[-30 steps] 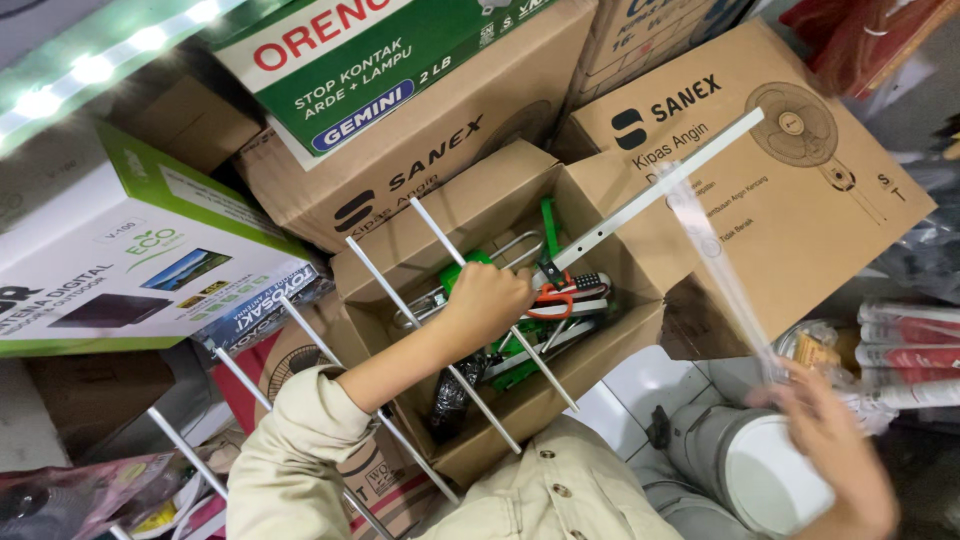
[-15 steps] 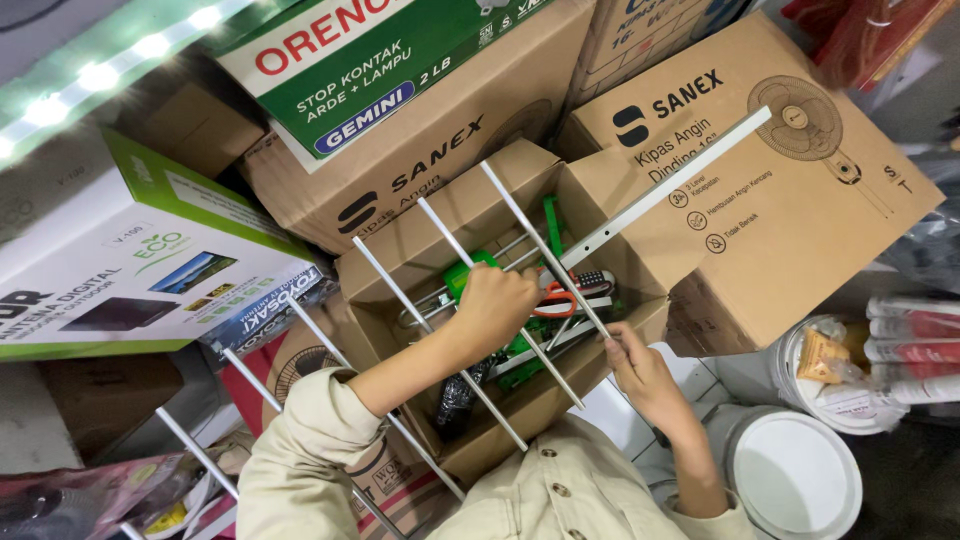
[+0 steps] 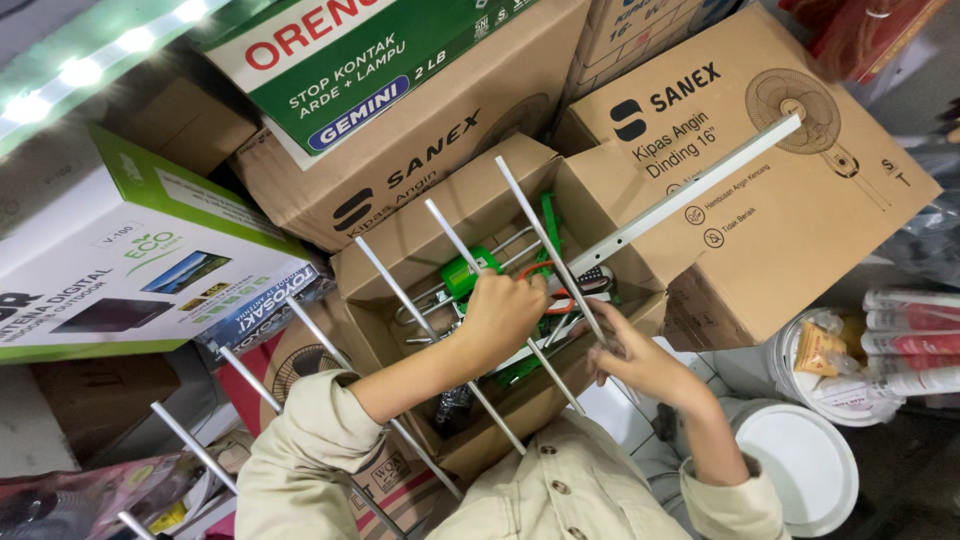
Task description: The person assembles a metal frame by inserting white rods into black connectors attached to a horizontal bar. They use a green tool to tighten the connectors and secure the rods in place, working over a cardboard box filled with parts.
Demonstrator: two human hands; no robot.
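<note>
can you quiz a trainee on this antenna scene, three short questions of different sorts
1. True or false: the left hand is inside the open cardboard box.
2. What does the right hand touch? A) a rod of the metal antenna B) the white bucket lid C) the green and white box
3. What colour are the plastic parts by the left hand?

Key: 1 true; 2 A; 3 green.

Antenna over the open box

My left hand (image 3: 500, 312) rests in the open box (image 3: 400, 250), right hand (image 3: 635, 360) just beside; antenna rods (image 3: 545, 240) cross above.
</note>
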